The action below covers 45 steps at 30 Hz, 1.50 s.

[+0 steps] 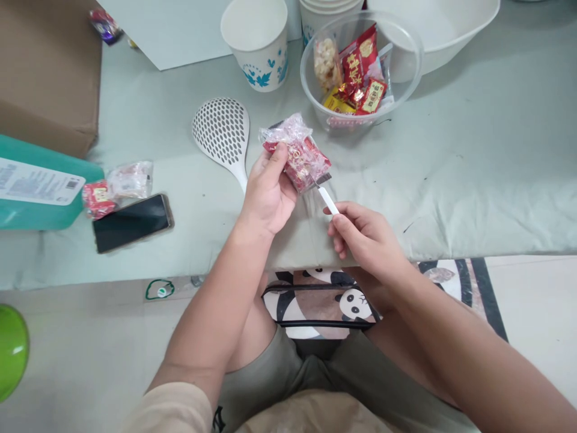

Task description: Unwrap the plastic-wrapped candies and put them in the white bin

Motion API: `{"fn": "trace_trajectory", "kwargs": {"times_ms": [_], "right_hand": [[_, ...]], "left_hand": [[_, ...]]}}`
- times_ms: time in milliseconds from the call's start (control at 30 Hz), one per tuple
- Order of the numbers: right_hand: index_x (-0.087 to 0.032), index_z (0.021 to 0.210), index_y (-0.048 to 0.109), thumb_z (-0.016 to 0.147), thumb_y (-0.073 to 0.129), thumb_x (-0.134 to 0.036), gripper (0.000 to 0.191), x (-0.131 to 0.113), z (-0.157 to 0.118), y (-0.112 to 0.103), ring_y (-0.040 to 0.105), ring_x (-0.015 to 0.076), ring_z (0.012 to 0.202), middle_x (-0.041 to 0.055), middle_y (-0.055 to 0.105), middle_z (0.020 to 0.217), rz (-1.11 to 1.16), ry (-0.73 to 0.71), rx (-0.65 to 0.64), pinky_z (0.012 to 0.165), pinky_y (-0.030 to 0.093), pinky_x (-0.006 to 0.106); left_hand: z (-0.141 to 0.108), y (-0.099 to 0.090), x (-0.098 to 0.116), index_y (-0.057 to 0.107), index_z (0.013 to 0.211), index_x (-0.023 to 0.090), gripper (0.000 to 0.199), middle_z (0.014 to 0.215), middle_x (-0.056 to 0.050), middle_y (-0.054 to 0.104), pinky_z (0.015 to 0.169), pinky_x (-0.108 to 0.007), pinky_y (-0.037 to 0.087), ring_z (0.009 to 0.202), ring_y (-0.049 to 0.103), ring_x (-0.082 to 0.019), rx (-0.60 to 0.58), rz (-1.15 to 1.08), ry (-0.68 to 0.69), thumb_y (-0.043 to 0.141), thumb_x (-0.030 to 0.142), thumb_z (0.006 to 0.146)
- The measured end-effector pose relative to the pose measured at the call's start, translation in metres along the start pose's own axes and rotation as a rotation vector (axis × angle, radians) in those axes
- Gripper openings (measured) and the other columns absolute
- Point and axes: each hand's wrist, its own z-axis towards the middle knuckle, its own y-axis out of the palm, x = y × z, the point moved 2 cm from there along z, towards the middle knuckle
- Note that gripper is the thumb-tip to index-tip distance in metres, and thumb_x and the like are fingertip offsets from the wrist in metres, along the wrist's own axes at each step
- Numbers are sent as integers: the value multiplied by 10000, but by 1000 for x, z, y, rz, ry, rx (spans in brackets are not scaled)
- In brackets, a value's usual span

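Note:
My left hand [273, 189] is closed on a red and clear snack packet [300, 157], thumb on top. A small tool with a white handle [328, 200] is gripped in my right hand [360, 234]; its thin metal tip touches the packet's lower edge. I cannot make out the exact kind of tool. Left of the packet lies a white slotted skimmer [222, 131], its handle partly hidden behind my left hand. Beyond the packet stands a clear plastic bowl [311, 90] with several wrapped snacks in it.
A paper cup [256, 48], stacked cups [331, 9] and a white basin [451, 42] stand at the back. At left are a black phone [133, 222], two small packets [119, 186], a teal container [40, 186] and a cardboard box [49, 72]. The table's front edge is close to my forearms.

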Motion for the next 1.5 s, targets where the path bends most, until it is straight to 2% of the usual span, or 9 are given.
{"fn": "trace_trajectory", "kwargs": {"times_ms": [467,533,700,900,1000,1067,1167,1300,1500], "right_hand": [[-189,997,640,968,551,-431,259,1,-4,-2,591,102,537,-11,631,740,-112,-51,-43,487,510,232],[-189,1023,676,975,538,-408,263,-1,-4,-8,611,132,573,5,649,738,-249,-152,43,532,517,274],[-221,1083,756,930,577,-328,259,-6,1,-38,681,222,835,95,719,996,-756,-555,489,729,552,375],[-226,1160,710,895,603,-295,293,13,16,-83,648,314,924,127,705,998,-987,-363,683,876,513,527],[-223,1082,703,890,623,-276,214,10,14,-82,637,343,981,151,704,1039,-1013,-433,803,933,482,574],[-231,1078,685,910,633,-296,188,5,10,-67,648,331,1012,146,704,1060,-968,-615,751,936,502,536],[-240,1125,651,925,649,-337,222,1,5,-34,681,294,1007,116,724,1071,-875,-845,494,885,545,460],[-237,1162,641,934,641,-287,233,5,5,-11,703,255,916,84,753,1040,-850,-810,371,781,553,400],[-239,917,668,978,613,-231,82,5,3,-11,690,209,798,44,739,852,-827,-824,394,743,535,360]], "left_hand": [[2,1,20,590,1442,191,440,1355,-81,736,1189,-360,507,1460,579,-219,52,-139,-63,338,343,1114],[3,-2,24,607,1426,218,438,1366,-71,735,1167,-348,524,1455,584,-224,55,-137,-29,355,364,1100],[2,-9,23,643,1342,297,367,1259,-51,779,1051,-372,601,1351,670,-272,46,-76,-25,511,357,1005],[-7,-6,12,623,1157,263,399,1017,-20,755,818,-351,658,926,796,-235,-118,41,-103,772,301,789],[-13,0,7,594,1074,251,400,950,-9,725,739,-347,648,837,785,-225,-173,58,-181,809,323,745],[-17,6,1,568,1041,248,390,936,-7,724,717,-343,639,833,778,-223,-170,61,-238,809,331,744],[-21,14,-9,548,1009,244,327,937,-11,743,648,-290,605,783,749,-189,-162,84,-301,775,335,791],[-23,19,-16,539,986,243,256,949,-13,754,533,-236,531,695,715,-161,-174,108,-316,717,385,869],[-21,19,-16,526,1028,240,283,965,-14,750,645,-251,587,872,771,-192,-159,58,-258,728,398,907]]}}
